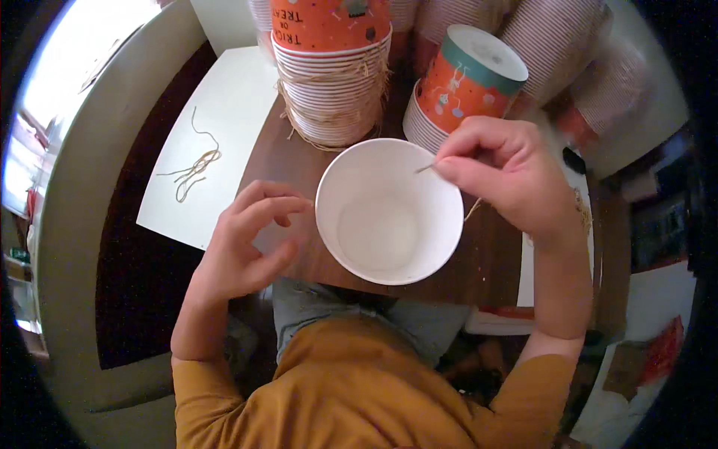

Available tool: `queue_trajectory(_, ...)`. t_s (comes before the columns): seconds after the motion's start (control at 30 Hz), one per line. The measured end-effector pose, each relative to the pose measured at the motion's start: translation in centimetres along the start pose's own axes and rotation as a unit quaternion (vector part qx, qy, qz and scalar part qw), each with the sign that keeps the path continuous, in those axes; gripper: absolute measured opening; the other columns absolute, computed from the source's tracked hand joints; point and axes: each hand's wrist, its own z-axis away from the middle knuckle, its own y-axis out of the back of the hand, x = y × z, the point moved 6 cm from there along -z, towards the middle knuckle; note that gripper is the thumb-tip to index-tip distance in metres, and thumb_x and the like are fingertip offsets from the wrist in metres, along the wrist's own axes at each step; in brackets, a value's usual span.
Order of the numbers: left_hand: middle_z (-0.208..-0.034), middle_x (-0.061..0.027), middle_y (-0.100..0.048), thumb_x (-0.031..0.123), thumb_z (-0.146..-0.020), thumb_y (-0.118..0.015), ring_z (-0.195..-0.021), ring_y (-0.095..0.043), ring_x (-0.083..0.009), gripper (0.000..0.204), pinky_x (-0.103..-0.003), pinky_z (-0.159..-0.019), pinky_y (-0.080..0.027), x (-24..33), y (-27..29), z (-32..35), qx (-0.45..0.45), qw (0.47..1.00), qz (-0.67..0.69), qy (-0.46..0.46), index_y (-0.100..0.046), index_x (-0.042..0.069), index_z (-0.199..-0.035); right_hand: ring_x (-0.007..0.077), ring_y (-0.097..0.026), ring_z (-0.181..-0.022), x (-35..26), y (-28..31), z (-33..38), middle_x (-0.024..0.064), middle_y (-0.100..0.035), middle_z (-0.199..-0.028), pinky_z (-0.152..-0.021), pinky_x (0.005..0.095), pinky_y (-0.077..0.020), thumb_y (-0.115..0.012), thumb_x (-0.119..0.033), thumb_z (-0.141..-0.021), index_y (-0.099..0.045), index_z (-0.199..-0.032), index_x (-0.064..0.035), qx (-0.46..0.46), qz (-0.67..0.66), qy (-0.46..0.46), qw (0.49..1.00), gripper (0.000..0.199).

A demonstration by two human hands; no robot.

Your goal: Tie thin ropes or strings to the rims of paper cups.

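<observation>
Just now a white tub [381, 224] sits at the near part of the brown tabletop [490, 258], between the person's two hands, its mouth turned up so that I look into its pale inside; whether its base lies flat I cannot tell. The right hand [516, 168] is above the tub's right rim, thumb and forefinger pinching a thin strand of twine [424, 170] whose short end juts over the mouth. Another bit of twine shows just outside the right rim, below that hand. On the other side, the left hand [250, 236] is relaxed, fingers bent and parted, their grip released; the forefinger's tip comes right up to the left rim, and I cannot tell if it touches.

Beyond the tub stands a stack of upturned tubs [333, 97], orange above and white-rimmed below, with twine wound around it. To its right is a second upturned stack [467, 86], orange with a teal band and a white base on top. More stacks rise behind, blurred. At the left, a loose tangle of twine [200, 161] lies on a white sheet [168, 202].
</observation>
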Motion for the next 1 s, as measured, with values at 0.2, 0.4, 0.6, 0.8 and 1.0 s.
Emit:
queue_trajectory(0.2,-0.105,-0.0128,-0.06,0.01,-0.068,-0.075,-0.078,-0.061,-0.0205,0.039,-0.03,-0.064,-0.049,5.3,-2.5,2.3,-0.012,0.974,-0.151,-0.166,-0.064,0.002,-0.105,0.0154,-0.059,-0.077,0.0,1.1,3.4,0.0069,-0.061,-0.085,-0.067,0.0268,-0.0464,-0.068,-0.002,-0.075,-0.064,-0.078,-0.0015,-0.066,0.198,0.085,0.974,0.005)
queue_trajectory(0.4,-0.105,-0.0175,-0.06,0.01,-0.069,-0.066,-0.065,-0.058,-0.0169,0.041,-0.028,-0.059,-0.048,5.9,-7.0,3.3,-0.099,0.94,-0.213,-0.248,-0.061,-0.005,-0.107,0.026,-0.065,-0.08,2.7,-1.8,6.4,0.0146,-0.065,-0.096,-0.069,0.0313,-0.0518,-0.069,-0.002,-0.072,-0.065,-0.078,-0.0026,-0.147,0.205,0.051,0.966,0.007)
queue_trajectory(0.6,-0.095,-0.0157,-0.062,0.006,-0.07,-0.064,-0.068,-0.059,-0.0192,0.031,-0.029,-0.059,-0.049,4.0,-6.4,4.9,-0.027,0.93,-0.168,-0.327,-0.06,-0.004,-0.099,0.0265,-0.066,-0.073,2.5,-4.2,9.2,0.0144,-0.066,-0.101,-0.064,0.0324,-0.0539,-0.07,-0.001,-0.068,-0.066,-0.08,-0.0019,-0.171,0.184,0.094,0.963,0.012)
queue_trajectory(0.8,-0.093,-0.0183,-0.063,0.003,-0.073,-0.062,-0.069,-0.062,-0.0234,0.017,-0.033,-0.063,-0.053,0.8,-7.1,7.4,0.068,0.931,-0.063,-0.354,-0.057,-0.001,-0.089,0.0255,-0.065,-0.064,1.8,-6.1,10.1,0.0151,-0.065,-0.104,-0.057,0.031,-0.0531,-0.07,-0.002,-0.067,-0.065,-0.08,-0.0026,-0.211,0.246,0.088,0.942,0.013)
queue_trajectory(1.0,-0.091,-0.0168,-0.062,0.002,-0.072,-0.062,-0.069,-0.061,-0.0222,0.016,-0.034,-0.066,-0.054,1.2,-6.9,7.3,0.063,0.922,-0.081,-0.372,-0.056,0.001,-0.086,0.022,-0.065,-0.063,2.4,-6.4,10.1,0.013,-0.067,-0.094,-0.055,0.0293,-0.0521,-0.071,-0.002,-0.064,-0.066,-0.078,-0.0036,-0.13,0.227,0.032,0.965,0.015)
